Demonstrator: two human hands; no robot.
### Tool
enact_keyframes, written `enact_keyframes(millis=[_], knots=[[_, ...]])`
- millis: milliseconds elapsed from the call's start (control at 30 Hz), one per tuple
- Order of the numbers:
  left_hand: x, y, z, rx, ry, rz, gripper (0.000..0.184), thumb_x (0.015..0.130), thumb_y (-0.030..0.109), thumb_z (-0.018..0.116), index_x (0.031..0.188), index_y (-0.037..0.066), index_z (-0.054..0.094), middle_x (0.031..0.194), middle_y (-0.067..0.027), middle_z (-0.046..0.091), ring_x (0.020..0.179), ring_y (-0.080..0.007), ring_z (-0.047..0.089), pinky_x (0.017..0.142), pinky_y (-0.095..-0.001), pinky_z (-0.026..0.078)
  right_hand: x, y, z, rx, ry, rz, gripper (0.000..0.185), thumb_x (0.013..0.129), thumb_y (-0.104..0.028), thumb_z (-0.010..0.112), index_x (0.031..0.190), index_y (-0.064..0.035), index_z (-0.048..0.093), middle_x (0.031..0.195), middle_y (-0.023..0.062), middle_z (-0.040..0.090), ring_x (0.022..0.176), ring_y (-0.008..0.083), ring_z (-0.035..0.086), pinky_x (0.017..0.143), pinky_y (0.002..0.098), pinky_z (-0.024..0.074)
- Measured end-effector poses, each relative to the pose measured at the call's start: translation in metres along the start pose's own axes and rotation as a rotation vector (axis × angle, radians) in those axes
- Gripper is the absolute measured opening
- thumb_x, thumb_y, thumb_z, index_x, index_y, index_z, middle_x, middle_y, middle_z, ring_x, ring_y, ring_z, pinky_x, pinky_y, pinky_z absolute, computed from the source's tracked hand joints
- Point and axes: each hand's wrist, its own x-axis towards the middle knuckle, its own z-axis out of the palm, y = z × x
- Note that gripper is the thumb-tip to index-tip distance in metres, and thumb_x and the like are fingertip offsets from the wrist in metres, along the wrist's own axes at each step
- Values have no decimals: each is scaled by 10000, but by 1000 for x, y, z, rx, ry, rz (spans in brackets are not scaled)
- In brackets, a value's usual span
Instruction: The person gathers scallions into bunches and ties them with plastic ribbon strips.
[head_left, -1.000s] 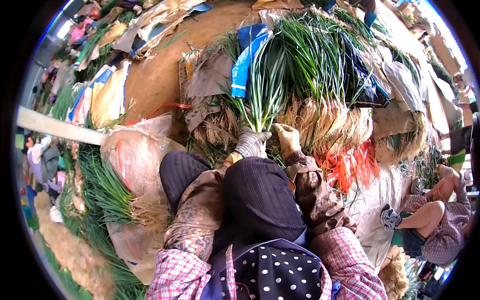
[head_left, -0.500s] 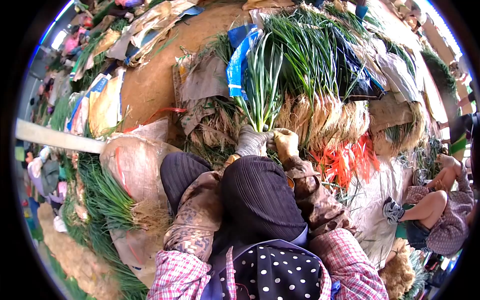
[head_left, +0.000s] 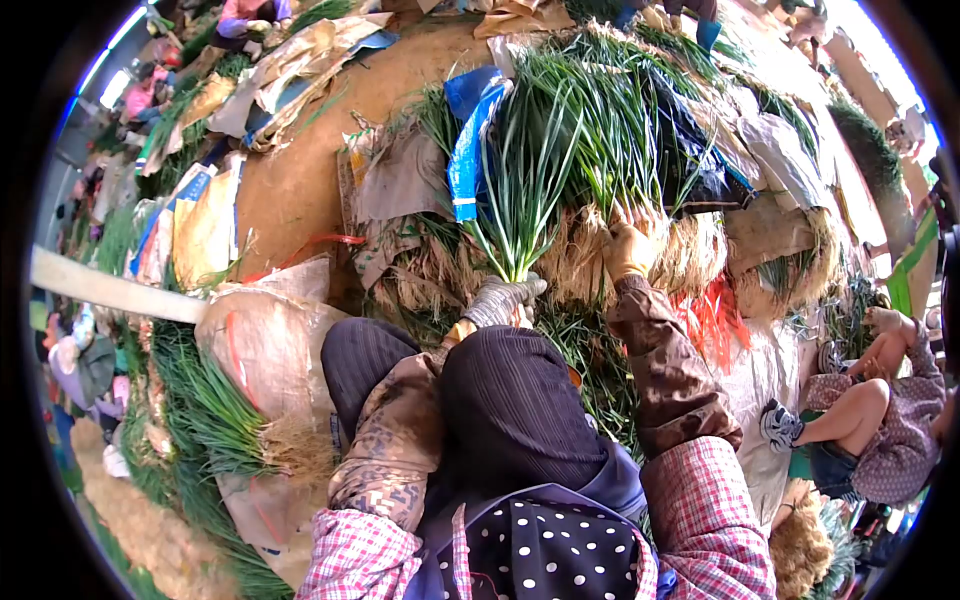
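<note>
My left hand, in a grey glove, is closed around the lower ends of a bunch of green onions above my knee, their long leaves fanning away from me. My right hand, in a yellowish glove, reaches out to the large pile of green onions. Its fingers are closed on a few stalks just above the pale, stringy roots, and the fingertips are partly hidden among them. A blue plastic sheet lies beside the held leaves.
Red plastic strips lie below the pile at right. A rooted bundle lies on sacking to my left, near a pale bar. A person sits at right; other people are farther off.
My right hand has left the held bunch and reached forward and right to the pile's roots. My left hand still grips the bunch, whose leaves now spread wider.
</note>
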Motion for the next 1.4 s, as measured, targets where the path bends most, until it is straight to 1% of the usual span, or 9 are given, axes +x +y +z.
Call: enact_keyframes(millis=[233,367,733,1000,1100,1167,1233,1300,1400], knots=[[43,-10,1,107,-84,316,226,756,66,736,966,58,652,786,-16,651,635,-156,585,570,-307,483,-72,-10,-33,612,-33,-66,94,814,-92,688,897,-47,689,787,70,682,652,121,603,621,254,536],[-5,19,22,668,52,351,278,746,101,759,993,44,645,895,-50,682,803,-152,619,685,-330,515,-115,-20,-20,923,-84,-266,152,790,-166,716,857,-35,681,742,86,680,649,148,627,634,281,518],[4,10,25,491,102,166,268,760,87,738,1003,34,639,896,-72,684,782,-173,626,675,-337,516,-116,-31,-8,1498,-373,-15,295,832,-200,683,991,45,635,839,65,665,765,131,610,702,269,494],[27,4,7,579,316,240,226,782,168,729,937,20,655,819,-105,685,611,-181,628,558,-339,504,-126,-46,3,1301,-385,71,183,803,-125,654,856,49,633,686,51,629,571,121,580,524,259,470],[22,0,4,19,105,292,136,783,72,710,887,16,641,737,-89,657,566,-155,613,486,-291,484,-134,-19,37,1263,-496,77,220,775,-187,666,802,29,637,632,95,625,594,181,612,568,311,488],[12,10,3,-73,59,297,123,796,46,702,895,18,634,717,-76,647,578,-162,617,501,-282,494,-137,13,68,544,-149,-316,277,749,-295,721,758,-20,685,699,158,663,607,242,638,583,355,495],[24,11,-9,-117,-21,277,133,811,52,694,921,17,629,733,-83,653,603,-175,631,528,-293,519,-142,26,43,171,-617,-378,340,738,-336,684,857,-19,696,786,229,653,777,357,651,730,406,511],[22,10,-12,-152,-82,323,127,829,66,679,938,22,629,745,-84,661,622,-188,640,547,-307,534,-147,32,35,572,-445,-406,501,804,-406,679,1149,-48,617,893,205,676,854,325,661,801,402,506],[21,14,-10,-98,-18,197,201,786,95,730,940,5,638,778,-96,675,668,-203,655,569,-334,540,-134,3,25,1088,-348,-523,475,845,-334,671,1187,-19,571,912,125,695,847,246,658,761,346,516]])
